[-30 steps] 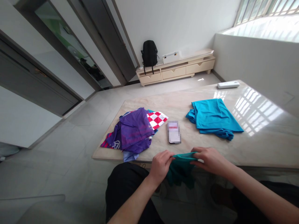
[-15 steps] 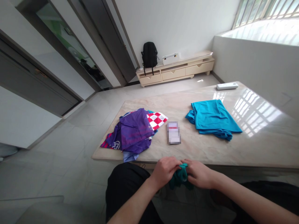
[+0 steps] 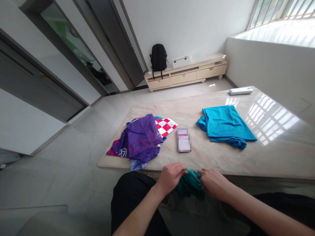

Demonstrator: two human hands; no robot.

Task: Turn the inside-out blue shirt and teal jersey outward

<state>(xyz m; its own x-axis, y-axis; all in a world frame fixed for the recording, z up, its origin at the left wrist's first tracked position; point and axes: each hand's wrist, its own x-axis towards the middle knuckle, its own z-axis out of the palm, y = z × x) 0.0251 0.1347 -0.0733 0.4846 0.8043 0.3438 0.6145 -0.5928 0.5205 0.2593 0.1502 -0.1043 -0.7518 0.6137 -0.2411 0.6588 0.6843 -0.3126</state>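
Between my hands a bunched teal-green cloth garment [image 3: 190, 185] hangs below the near edge of the table, over my lap. My left hand [image 3: 171, 177] is closed, pinching the garment's upper left edge. On the other side my right hand [image 3: 213, 182] grips its upper right edge with curled fingers. The garment's lower part falls into shadow, and its kind cannot be made out. Beyond my hands a phone with a blurred screen [image 3: 184, 140] lies on the table.
On the marble-topped table [image 3: 157, 160], a pile of purple clothes [image 3: 142, 136] with a red-white checked piece [image 3: 165, 127] lies left. A folded blue garment [image 3: 227, 124] lies right, a white device [image 3: 240, 90] behind it. A black backpack [image 3: 158, 57] stands on a low cabinet [image 3: 184, 78].
My hands have moved apart, the left one to the left and the right one to the right. The teal-green garment is now spread wider between them.
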